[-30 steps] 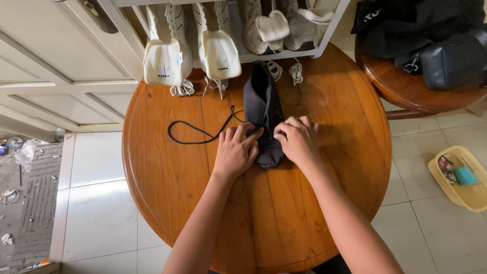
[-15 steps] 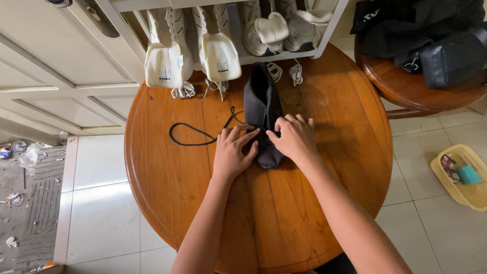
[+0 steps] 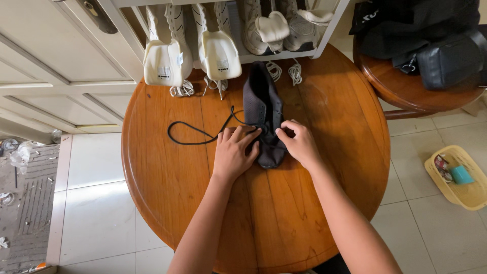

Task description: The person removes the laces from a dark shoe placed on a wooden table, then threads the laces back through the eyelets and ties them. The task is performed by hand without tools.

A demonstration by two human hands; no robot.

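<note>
I am lacing the dark shoe [image 3: 263, 114], which lies flat in the middle of the round wooden table [image 3: 314, 203] with its toe toward me and its opening toward the far edge. My left hand [image 3: 234, 152] rests on the shoe's toe end, on its left side, fingers loosely spread and pressing the upper down to hold it steady; the fingertips lie right by the lower eyelets, where the black lace [image 3: 195, 133] enters. From there the lace runs out to the left of the shoe in a long slack loop on the table. My right hand [image 3: 299, 143] sits on the shoe's right side, thumb and forefinger drawn together in a pinch just beside the eyelet row; I judge it is gripping the lace end, though the tip is too small to see for certain.

So the step in hand, as I read it, is threading the lower eyelets, with most of the lace not yet worked in. The next move calls for a fine grip: keeping the tip straight, finding the eyelet, and drawing the slack loop through without letting the shoe slide, which is why my left hand must press firmly.

Beyond the shoe, at the far edge, hang white shoes [image 3: 218, 50] on a rack [image 3: 327, 30], their white laces dangling close to it.
</note>
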